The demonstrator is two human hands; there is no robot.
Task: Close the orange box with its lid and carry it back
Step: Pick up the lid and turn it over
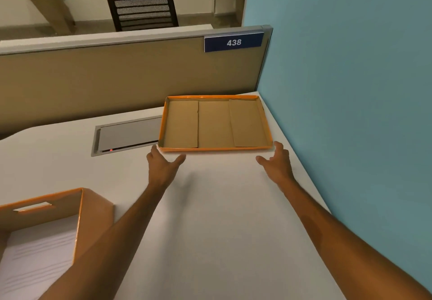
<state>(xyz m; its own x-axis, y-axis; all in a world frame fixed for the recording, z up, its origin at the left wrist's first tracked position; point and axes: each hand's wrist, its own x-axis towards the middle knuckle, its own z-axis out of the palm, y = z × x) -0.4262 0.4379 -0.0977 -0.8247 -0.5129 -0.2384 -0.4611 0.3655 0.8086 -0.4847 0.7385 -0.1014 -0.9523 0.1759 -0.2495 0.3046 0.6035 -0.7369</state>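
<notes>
The orange lid (215, 124) lies upside down on the white desk (222, 217) at the far right corner, its brown cardboard inside facing up. The open orange box (80, 217) stands at the near left, with white paper inside and a handle slot in its far wall. My left hand (163, 164) reaches toward the lid's near left corner, fingers spread, just short of the rim. My right hand (277, 161) is spread by the lid's near right corner, fingertips close to the rim. Neither hand holds anything.
A grey cable hatch (126, 136) is set into the desk, partly under the lid's left edge. A tan partition (117, 77) with a blue "438" plate (233, 42) backs the desk. A blue wall (350, 89) runs along the right. A black chair (142, 9) stands beyond.
</notes>
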